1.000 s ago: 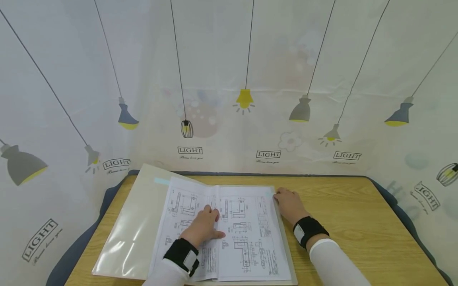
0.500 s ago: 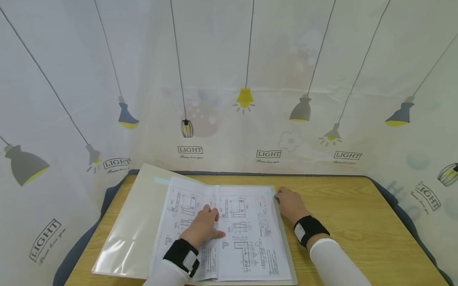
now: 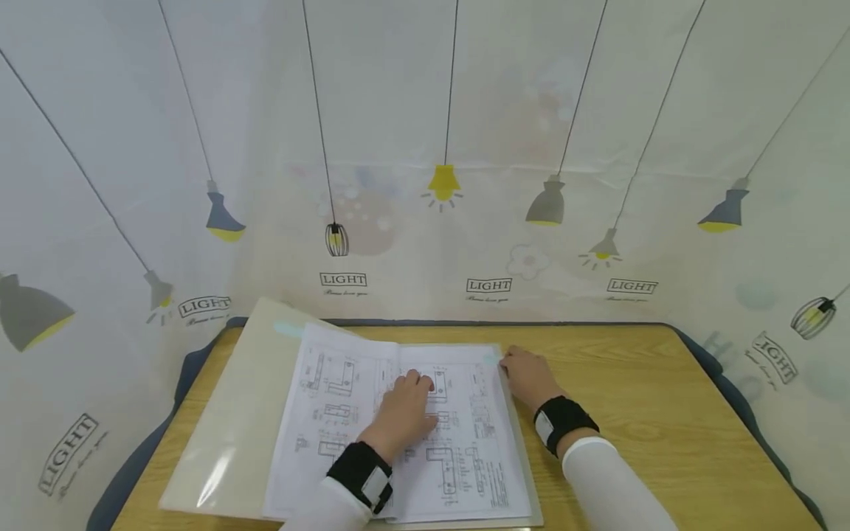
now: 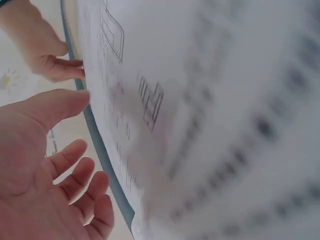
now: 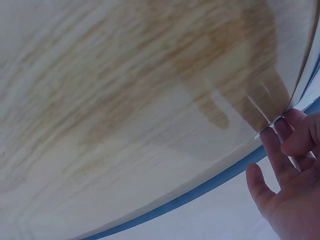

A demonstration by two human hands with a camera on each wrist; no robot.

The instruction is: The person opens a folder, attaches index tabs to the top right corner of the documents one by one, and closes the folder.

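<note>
A cream folder (image 3: 226,413) lies spread on the wooden table, with technical drawings on its left page (image 3: 299,464) and right page (image 3: 491,450). My left hand (image 3: 401,413) lies over the inner part of the right page, near the fold, its thumb stretched out. In the left wrist view, the fingers of this left hand (image 4: 55,160) hang loosely bent and hold nothing. My right hand (image 3: 527,376) is at the upper right corner of the folder. In the right wrist view, the fingertips of the right hand (image 5: 292,170) touch down beside the folder's edge.
The wooden table (image 3: 664,428) extends to the right of the folder. A pale curtain (image 3: 398,110) printed with hanging lamps surrounds the table at the back and sides. A blue-grey edge (image 3: 764,435) borders the tabletop.
My left hand has slid rightward and slightly up, from the fold onto the right page, uncovering more of the left page. My right hand stays at the folder's corner. The head view has shifted slightly.
</note>
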